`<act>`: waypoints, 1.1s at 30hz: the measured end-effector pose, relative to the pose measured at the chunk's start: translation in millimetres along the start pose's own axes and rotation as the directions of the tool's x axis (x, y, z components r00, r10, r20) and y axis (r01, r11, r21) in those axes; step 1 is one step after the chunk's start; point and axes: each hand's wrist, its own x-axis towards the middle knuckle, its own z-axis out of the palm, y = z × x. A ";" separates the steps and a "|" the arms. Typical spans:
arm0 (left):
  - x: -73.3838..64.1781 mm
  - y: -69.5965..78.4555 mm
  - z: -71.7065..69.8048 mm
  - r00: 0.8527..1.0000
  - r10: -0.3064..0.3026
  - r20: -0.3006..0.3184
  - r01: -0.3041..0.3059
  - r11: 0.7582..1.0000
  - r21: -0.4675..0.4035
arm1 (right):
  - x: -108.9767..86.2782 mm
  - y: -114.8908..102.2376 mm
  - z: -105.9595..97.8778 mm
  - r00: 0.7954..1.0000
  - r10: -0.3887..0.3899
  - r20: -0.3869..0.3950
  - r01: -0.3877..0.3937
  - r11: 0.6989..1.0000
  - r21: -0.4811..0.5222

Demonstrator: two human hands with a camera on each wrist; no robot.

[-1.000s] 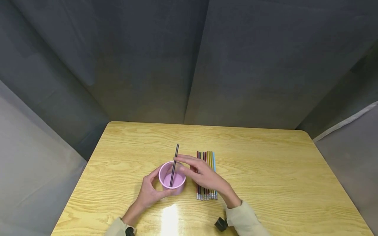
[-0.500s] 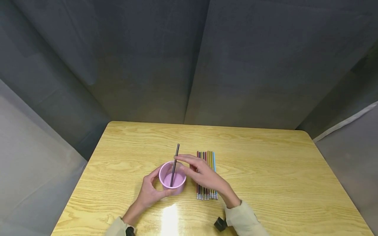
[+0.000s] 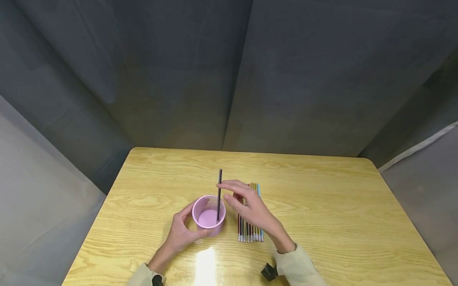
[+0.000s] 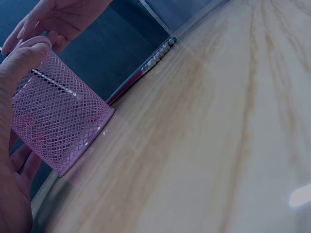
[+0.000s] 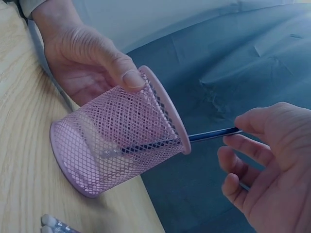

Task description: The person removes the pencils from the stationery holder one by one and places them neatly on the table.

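My left hand (image 3: 180,233) grips a pink mesh pencil cup (image 3: 214,229) around its side, thumb near the rim. The cup stands on the table, its opening facing the head camera. My right hand (image 3: 252,204) is above and to the right of it, pinching a dark pencil (image 3: 219,178) between thumb and finger. The pencil's lower part is inside the cup, near the right wall, nearly upright in the head view. Through the mesh in the right wrist view, its silvery lower end (image 5: 111,153) shows. The other fingers of my right hand are loosely bent, off the pencil.
Several pencils (image 3: 250,235) lie side by side right of the cup, eraser ends towards me, partly covered by my right hand. They rest on a wooden table (image 3: 322,206). Dark grey cloth (image 3: 179,79) hangs behind the table's far edge. A black block (image 3: 269,272) is by the right sleeve.
The pencil has swung from leaning across the cup to nearly upright by its right wall. My right hand has moved slightly up and right with it. My left hand and the cup have stayed put.
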 end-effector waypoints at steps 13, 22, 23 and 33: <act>0.5 4.3 0.9 1.000 -0.022 -0.008 0.022 1.000 0.009 | -0.2 -14.3 -10.0 0.981 -0.068 -0.179 0.070 0.998 0.005; -0.1 2.5 0.6 1.000 -0.016 -0.014 0.016 1.000 -0.008 | 1.5 -15.1 -14.5 0.932 -0.137 -0.335 0.161 0.986 0.044; -0.3 2.5 0.6 1.000 -0.017 -0.015 0.017 1.000 -0.012 | 1.9 -15.5 -15.1 0.924 -0.145 -0.354 0.176 0.983 0.057; -0.4 1.9 0.4 0.999 -0.030 -0.017 0.030 1.000 -0.010 | 1.7 -16.3 -23.1 0.869 -0.153 -0.470 0.230 0.967 0.112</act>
